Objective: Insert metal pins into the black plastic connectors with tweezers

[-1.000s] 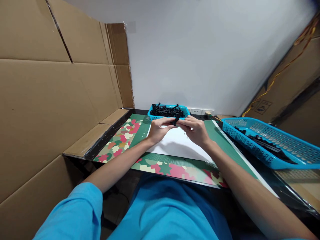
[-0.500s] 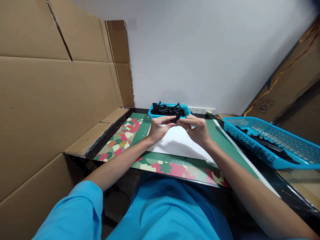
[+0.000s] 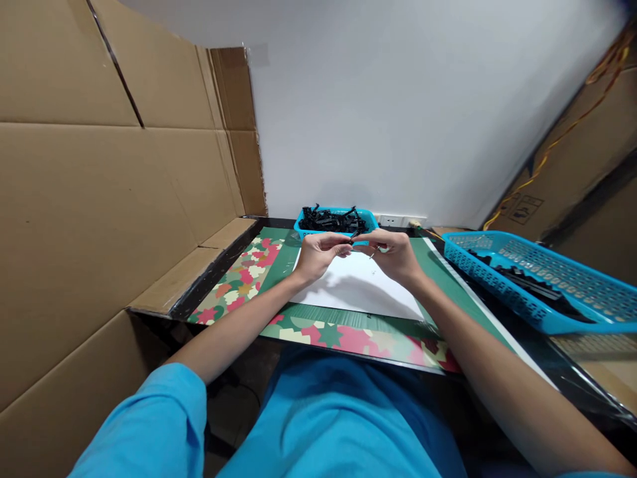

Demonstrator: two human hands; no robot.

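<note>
A small black plastic part [image 3: 353, 236] is pinched between my two hands, above the white sheet [image 3: 355, 285]. My left hand [image 3: 318, 255] grips it from the left with thumb and fingers closed. From the right, my right hand [image 3: 393, 255] holds it the same way. The fingers hide most of the part, so its exact shape cannot be made out. Just behind the hands stands a blue basket [image 3: 371, 216] heaped with black plastic parts [image 3: 331, 220].
At the right, a larger blue basket [image 3: 607, 302] holds several long black pieces [image 3: 532, 285]. The sheet lies on a green patterned mat [image 3: 279, 262]. Cardboard [image 3: 99, 212] walls the left side; a power strip [image 3: 391, 220] sits by the back wall.
The black part has been turned in my fingers, so less of it shows now. Both hands stay in nearly the same place.
</note>
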